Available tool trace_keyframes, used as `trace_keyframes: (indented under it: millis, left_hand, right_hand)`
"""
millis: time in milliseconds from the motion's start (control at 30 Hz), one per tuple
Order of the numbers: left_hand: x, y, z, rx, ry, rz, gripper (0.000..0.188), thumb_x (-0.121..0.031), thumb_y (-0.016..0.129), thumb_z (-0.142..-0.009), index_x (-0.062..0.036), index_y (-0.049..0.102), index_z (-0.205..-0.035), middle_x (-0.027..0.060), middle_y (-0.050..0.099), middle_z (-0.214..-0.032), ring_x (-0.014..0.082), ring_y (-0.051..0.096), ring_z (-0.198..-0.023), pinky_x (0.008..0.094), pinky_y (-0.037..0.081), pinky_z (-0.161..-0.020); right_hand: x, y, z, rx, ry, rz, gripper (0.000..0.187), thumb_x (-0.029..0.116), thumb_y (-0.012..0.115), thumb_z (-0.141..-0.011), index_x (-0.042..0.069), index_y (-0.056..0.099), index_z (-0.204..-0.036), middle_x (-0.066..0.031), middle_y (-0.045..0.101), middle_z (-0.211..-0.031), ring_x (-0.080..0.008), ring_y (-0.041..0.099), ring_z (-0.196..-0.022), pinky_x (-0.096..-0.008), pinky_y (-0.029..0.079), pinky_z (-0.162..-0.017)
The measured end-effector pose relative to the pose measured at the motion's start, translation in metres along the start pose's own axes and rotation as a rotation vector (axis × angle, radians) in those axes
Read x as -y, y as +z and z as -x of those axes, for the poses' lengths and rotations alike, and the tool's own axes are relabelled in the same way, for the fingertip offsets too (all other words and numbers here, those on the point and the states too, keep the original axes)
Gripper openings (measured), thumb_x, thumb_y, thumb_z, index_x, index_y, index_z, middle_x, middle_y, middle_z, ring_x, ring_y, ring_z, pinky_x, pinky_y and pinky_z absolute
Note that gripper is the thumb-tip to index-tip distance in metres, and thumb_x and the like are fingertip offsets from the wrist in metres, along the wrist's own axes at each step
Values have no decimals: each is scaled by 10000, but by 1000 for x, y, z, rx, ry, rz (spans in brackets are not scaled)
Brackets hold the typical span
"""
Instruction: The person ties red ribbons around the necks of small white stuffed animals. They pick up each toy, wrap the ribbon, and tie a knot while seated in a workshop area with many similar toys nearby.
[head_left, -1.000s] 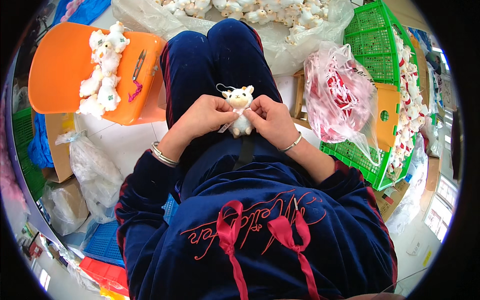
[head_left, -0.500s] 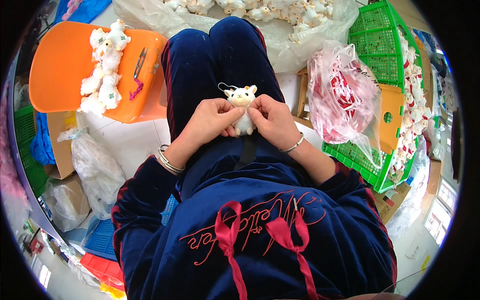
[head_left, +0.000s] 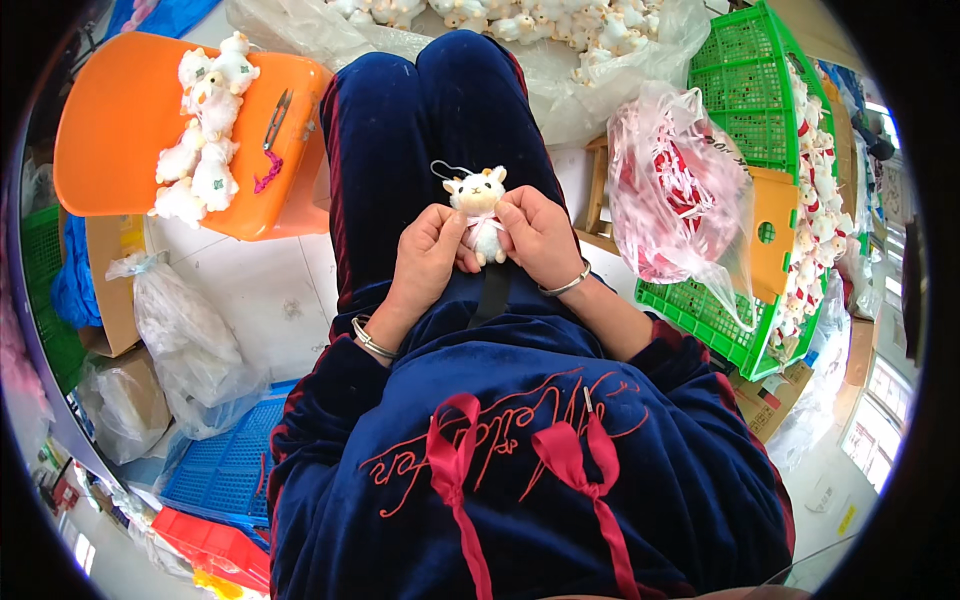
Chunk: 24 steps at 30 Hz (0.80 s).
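Over my lap I hold a small white plush animal (head_left: 487, 235) upright, with a cream face, little horns and a thin hanging loop (head_left: 447, 165) at its head. A pale pink ribbon (head_left: 482, 217) lies across its neck. My left hand (head_left: 428, 248) is closed on the plush's left side, thumb and forefinger pinched by the neck. My right hand (head_left: 541, 232) grips the other side, its thumb near the ribbon's end. The fingertips partly hide what they pinch.
On my left, an orange chair (head_left: 110, 140) bears several white plush animals (head_left: 205, 140) and thread snips (head_left: 277, 120). To my right, a bag of pink and red ribbons (head_left: 680, 190) leans by a green crate (head_left: 740, 90). More plushes (head_left: 560, 25) lie ahead on plastic sheeting.
My left hand has shifted slightly down and away from the plush's front, uncovering the pink ribbon at its neck. The plush has moved a little left. My left forearm has drawn closer to my body.
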<state>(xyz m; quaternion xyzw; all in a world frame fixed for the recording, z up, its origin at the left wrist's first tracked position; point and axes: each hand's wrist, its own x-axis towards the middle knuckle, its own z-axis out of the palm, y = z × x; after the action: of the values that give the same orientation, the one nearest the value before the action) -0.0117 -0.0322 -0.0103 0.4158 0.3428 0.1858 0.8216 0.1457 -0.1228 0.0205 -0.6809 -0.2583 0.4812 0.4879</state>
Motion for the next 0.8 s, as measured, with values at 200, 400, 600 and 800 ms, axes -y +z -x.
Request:
trace_keyframes:
  millis: [200, 400, 600, 800]
  left_hand:
    - [-11, -3, -3, 20, -49, -17, 234, -193, 552, -1067, -38, 589, -897, 30, 633, -687, 64, 576, -501, 195, 418, -457]
    - [-16, 7, -9, -61, -26, -179, 267, -222, 682, -997, -43, 588, -823, 2, 608, -656, 28, 498, -475, 192, 368, -436]
    - [-15, 8, -11, -70, -24, -274, 269, -199, 752, -940, -43, 576, -809, -4, 594, -653, 27, 505, -492, 201, 379, -431]
    - [-18, 10, -10, -63, -40, -288, 240, -162, 746, -925, -32, 577, -813, -4, 592, -654, 34, 520, -501, 201, 396, -438]
  right_hand:
    - [17, -22, 2, 125, 127, -186, 349, 275, 433, -1106, -11, 605, -1001, -82, 679, -755, -83, 519, -455, -214, 405, -448]
    - [25, -17, 4, 112, 136, -103, 269, 236, 545, -1058, -16, 619, -999, -68, 688, -745, -66, 505, -461, -213, 382, -442]
    - [24, -17, -1, 161, 159, -4, 150, 145, 646, -996, -3, 619, -990, -44, 682, -736, -39, 491, -496, -204, 363, -456]
    - [22, -16, -1, 156, 88, 42, 112, 119, 617, -1004, 16, 599, -965, -11, 633, -715, -35, 493, -535, -200, 369, -475]
